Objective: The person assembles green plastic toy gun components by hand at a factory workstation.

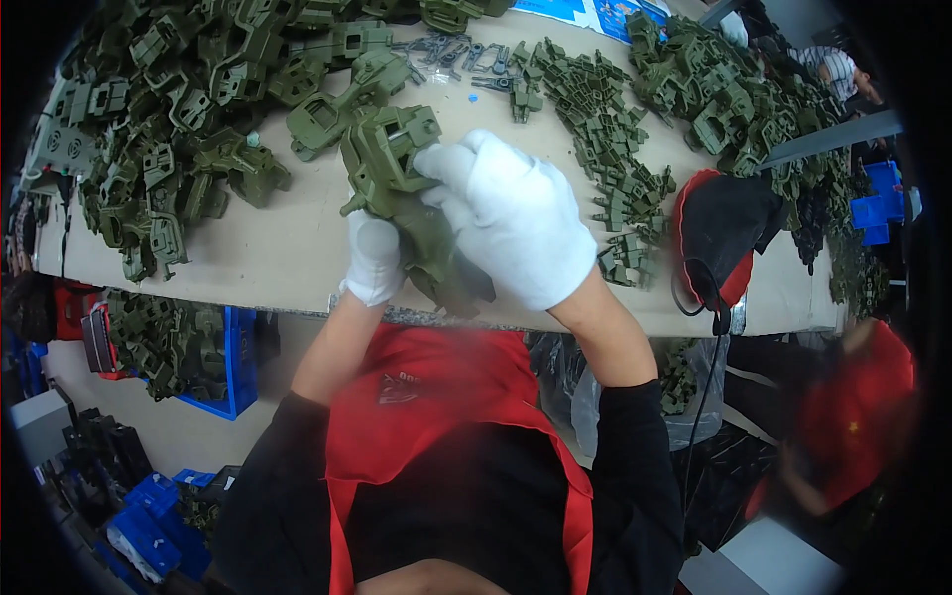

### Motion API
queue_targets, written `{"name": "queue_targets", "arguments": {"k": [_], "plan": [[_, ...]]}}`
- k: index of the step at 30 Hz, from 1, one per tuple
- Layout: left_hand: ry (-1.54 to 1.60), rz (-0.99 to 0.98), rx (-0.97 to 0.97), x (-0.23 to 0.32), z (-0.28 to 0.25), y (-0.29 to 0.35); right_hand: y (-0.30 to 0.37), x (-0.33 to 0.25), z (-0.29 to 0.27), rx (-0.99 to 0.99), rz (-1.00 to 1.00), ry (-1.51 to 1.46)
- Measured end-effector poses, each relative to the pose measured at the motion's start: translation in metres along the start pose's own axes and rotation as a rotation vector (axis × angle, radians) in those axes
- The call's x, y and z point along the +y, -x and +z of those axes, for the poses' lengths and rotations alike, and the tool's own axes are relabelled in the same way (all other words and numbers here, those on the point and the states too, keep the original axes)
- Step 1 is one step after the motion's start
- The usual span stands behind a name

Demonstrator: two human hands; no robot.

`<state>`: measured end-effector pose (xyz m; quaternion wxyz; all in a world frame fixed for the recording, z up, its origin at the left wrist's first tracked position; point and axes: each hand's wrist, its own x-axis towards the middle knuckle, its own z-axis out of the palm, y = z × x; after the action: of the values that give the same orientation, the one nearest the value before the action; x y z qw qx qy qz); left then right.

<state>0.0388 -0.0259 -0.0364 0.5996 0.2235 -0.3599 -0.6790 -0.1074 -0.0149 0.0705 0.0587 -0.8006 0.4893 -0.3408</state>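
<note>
Both of my hands wear white gloves and are at an olive-green plastic toy vehicle body [382,149], tilted up over the table's near edge. My left hand [375,260] is closed round its lower left side, its thumb showing and the other fingers hidden behind it. With bent fingers pressed together, my right hand [511,218] grips the body's right side by a window opening; any small part between those fingertips is hidden. The lower end of the body is blurred. Just beyond it lies another green shell [317,124].
Heaps of green vehicle shells [188,89] cover the table's left; more [719,109] lie at the far right. Small green parts [605,129] and grey clips [451,55] lie between. A black-and-red cap-like item [724,233] sits at the right edge. A person in red [853,416] is at right.
</note>
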Motion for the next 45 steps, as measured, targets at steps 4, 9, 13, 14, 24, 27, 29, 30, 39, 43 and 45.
{"name": "queue_targets", "arguments": {"k": [4, 9, 13, 14, 24, 27, 29, 30, 39, 43, 45], "plan": [[-0.157, -0.073, 0.074, 0.004, 0.007, -0.014, -0.007, 0.025, 0.017, 0.067, 0.056, -0.141], [0.034, -0.045, 0.117, 0.006, -0.002, -0.017, -0.001, 0.025, 0.002, -0.168, 0.641, -0.911], [0.243, 0.101, -0.043, 0.019, 0.011, -0.028, 0.044, 0.011, 0.021, 0.051, 0.771, -1.2], [0.224, 0.107, -0.068, 0.018, 0.013, -0.026, 0.053, 0.0, 0.034, 0.102, 0.825, -1.242], [-1.051, -0.444, -0.474, 0.046, -0.002, 0.029, 0.044, 0.06, -0.012, 0.07, 0.48, -0.458], [-1.239, 0.085, -0.29, 0.109, 0.034, 0.026, 0.04, 0.047, -0.036, -0.201, 0.21, -0.175], [-1.482, 0.454, -0.522, 0.112, 0.046, -0.014, 0.039, 0.031, -0.033, -0.268, 0.119, -0.176], [-1.379, 0.204, -0.643, 0.098, 0.042, -0.021, 0.037, 0.024, -0.033, -0.287, 0.1, -0.183], [-1.144, -0.547, -0.675, 0.067, 0.027, -0.001, 0.075, 0.047, -0.001, -0.257, 0.382, -0.966], [-1.071, -0.588, -0.657, 0.062, 0.025, 0.004, 0.082, 0.044, 0.006, -0.144, 0.382, -1.094], [-0.997, -0.616, -0.633, 0.06, 0.021, 0.006, 0.08, 0.04, 0.005, -0.151, 0.408, -1.13]]}}
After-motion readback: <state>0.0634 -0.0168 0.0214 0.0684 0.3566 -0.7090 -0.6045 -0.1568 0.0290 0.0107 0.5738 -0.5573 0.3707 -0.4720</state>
